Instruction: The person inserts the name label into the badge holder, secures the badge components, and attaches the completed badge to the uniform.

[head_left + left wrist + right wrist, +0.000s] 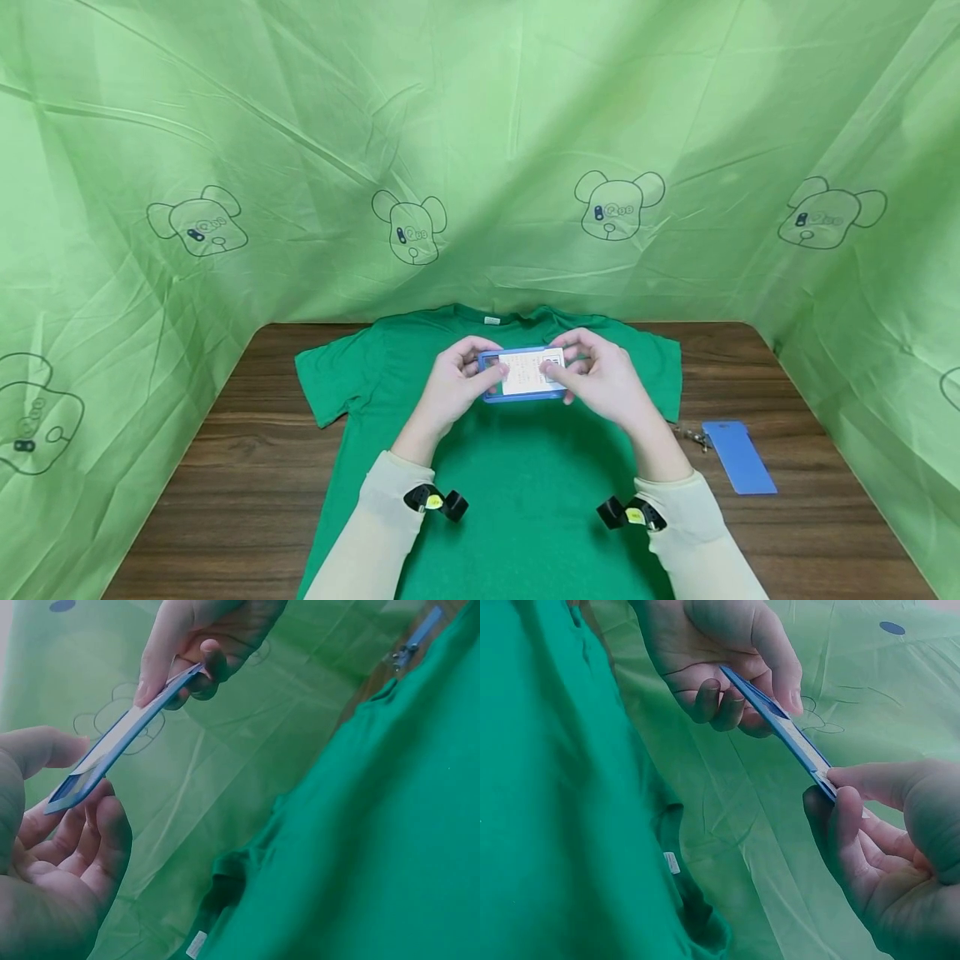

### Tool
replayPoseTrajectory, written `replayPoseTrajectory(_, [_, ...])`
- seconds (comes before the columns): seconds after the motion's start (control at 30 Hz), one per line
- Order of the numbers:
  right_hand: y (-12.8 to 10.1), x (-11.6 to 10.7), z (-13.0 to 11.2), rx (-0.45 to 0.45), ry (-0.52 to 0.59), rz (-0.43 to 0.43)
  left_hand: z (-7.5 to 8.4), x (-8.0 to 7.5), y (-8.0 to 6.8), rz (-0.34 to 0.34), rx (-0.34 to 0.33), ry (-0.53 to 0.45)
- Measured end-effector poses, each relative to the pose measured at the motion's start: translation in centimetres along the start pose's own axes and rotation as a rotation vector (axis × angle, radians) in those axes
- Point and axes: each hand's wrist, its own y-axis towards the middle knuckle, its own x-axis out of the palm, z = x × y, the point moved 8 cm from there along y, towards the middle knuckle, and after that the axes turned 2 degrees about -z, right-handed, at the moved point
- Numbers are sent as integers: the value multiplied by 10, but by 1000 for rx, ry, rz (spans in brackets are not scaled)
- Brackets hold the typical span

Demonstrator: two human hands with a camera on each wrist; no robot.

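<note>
A blue badge holder (522, 397) with a white printed card (521, 375) in it is held sideways above the green T-shirt (517, 508). My left hand (457, 379) pinches its left end, thumb on the face and fingers behind. At the other end, my right hand (606, 382) pinches it, with the thumb over the white card. In the left wrist view, the badge holder (124, 750) appears nearly edge-on, with a gap between the card and the left end. The right wrist view shows the card (806, 742) reaching the right fingers.
A blue rectangular piece (741, 458) lies on the wooden table (795, 533) at the right, with a metal clasp (697, 437) beside it. The shirt is spread flat, collar at the far side. Green cloth (480, 150) with bear drawings surrounds the table.
</note>
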Motion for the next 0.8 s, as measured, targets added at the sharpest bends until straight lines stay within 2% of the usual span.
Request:
replayPoseTrajectory(0.63, [1,1,3,16,-55,15,-3,4,1,-29,-28,10])
replayPoseTrajectory(0.8, [1,0,4,15,-17,-8,-2,4,1,-27,-36,3])
